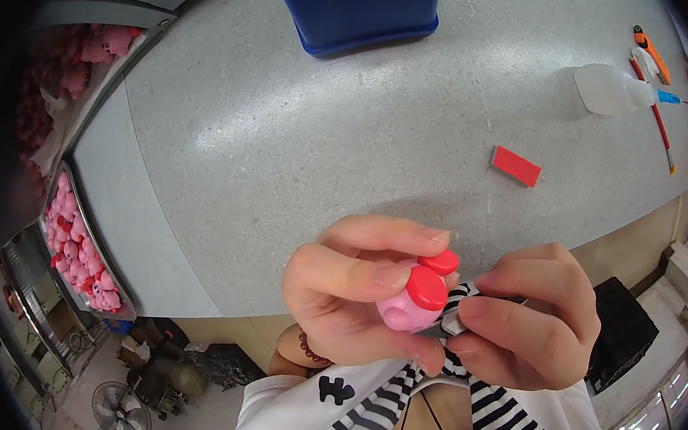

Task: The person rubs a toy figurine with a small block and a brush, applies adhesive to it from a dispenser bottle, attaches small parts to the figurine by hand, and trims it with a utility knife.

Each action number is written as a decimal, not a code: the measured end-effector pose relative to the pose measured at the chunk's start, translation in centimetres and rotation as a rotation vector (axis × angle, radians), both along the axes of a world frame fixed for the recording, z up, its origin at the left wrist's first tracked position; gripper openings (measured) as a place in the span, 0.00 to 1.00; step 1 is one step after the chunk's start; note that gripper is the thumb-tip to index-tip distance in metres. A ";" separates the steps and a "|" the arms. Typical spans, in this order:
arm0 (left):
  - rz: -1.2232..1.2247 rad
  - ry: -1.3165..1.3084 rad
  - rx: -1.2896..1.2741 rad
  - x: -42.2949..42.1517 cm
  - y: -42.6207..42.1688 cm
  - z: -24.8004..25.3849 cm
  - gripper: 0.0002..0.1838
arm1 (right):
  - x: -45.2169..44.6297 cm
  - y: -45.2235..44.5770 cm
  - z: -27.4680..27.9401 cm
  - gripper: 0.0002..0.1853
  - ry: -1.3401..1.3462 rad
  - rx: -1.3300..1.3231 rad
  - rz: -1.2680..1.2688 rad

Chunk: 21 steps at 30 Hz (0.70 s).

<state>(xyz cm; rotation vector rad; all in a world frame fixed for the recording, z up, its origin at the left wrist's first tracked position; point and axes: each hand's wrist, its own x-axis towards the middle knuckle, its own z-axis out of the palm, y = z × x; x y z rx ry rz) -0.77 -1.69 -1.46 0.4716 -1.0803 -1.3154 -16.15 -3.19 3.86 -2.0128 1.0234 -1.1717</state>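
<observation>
My left hand [330, 297] is closed around a small pink figurine [400, 312] with two glossy red feet, gripping it between thumb and fingers with the feet turned up. Close to its right side, my right hand [534, 317] pinches a small flat grey-white piece [452, 323] between thumb and fingertips. The far end of that piece is hidden by the fingers, so its kind is unclear. Its tip is near the figurine's lower right; whether they touch I cannot tell. A red block with a grey edge [516, 167] lies on the table beyond my right hand.
On the grey table [275, 156] stands a blue bin [368, 11] at the back. To the right lie a translucent bottle with a blue tip [613, 89], an orange cutter [651, 55] and a red brush [663, 137]. A tray at left holds many pink figurines [80, 244].
</observation>
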 end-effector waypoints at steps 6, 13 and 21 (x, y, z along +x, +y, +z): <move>-0.017 0.005 0.010 0.1 0.0 0.0 0.32 | 0.0 0.0 0.0 0.13 0.006 0.008 0.010; -0.015 0.000 0.006 0.1 0.1 0.0 0.33 | 0.1 0.0 -0.1 0.13 -0.008 -0.010 0.010; 0.091 0.180 0.041 -0.8 0.1 0.1 0.31 | -0.1 -0.1 -0.1 0.13 -0.001 -0.004 0.027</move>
